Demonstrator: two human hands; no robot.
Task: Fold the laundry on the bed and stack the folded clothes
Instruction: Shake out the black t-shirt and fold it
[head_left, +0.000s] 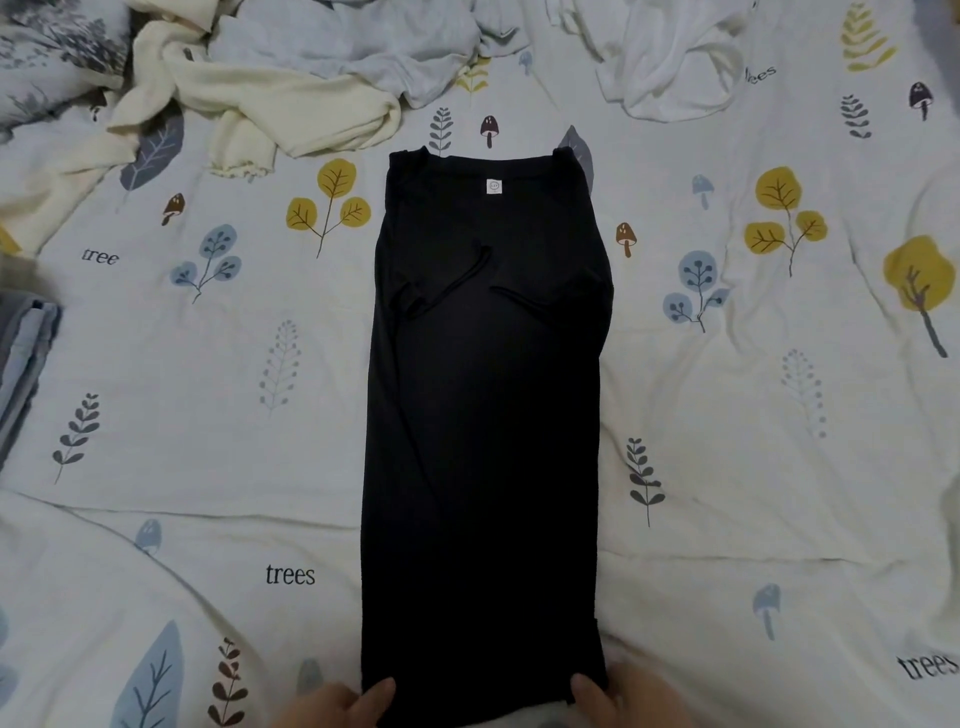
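Observation:
A black T-shirt (485, 415) lies flat in the middle of the bed, folded into a long narrow strip with both sleeves turned inward and a small white label near the collar at the far end. My left hand (340, 704) pinches the near left corner of its hem, thumb on top of the cloth. My right hand (618, 699) pinches the near right corner the same way. Both hands are cut off by the bottom edge of the view.
The bed sheet (208, 415) is white with leaf, mushroom and "trees" prints. Unfolded laundry lies at the far side: a cream garment (260, 104), a pale blue one (353, 41) and a white one (670, 57). Folded grey-blue clothes (23, 358) sit at the left edge.

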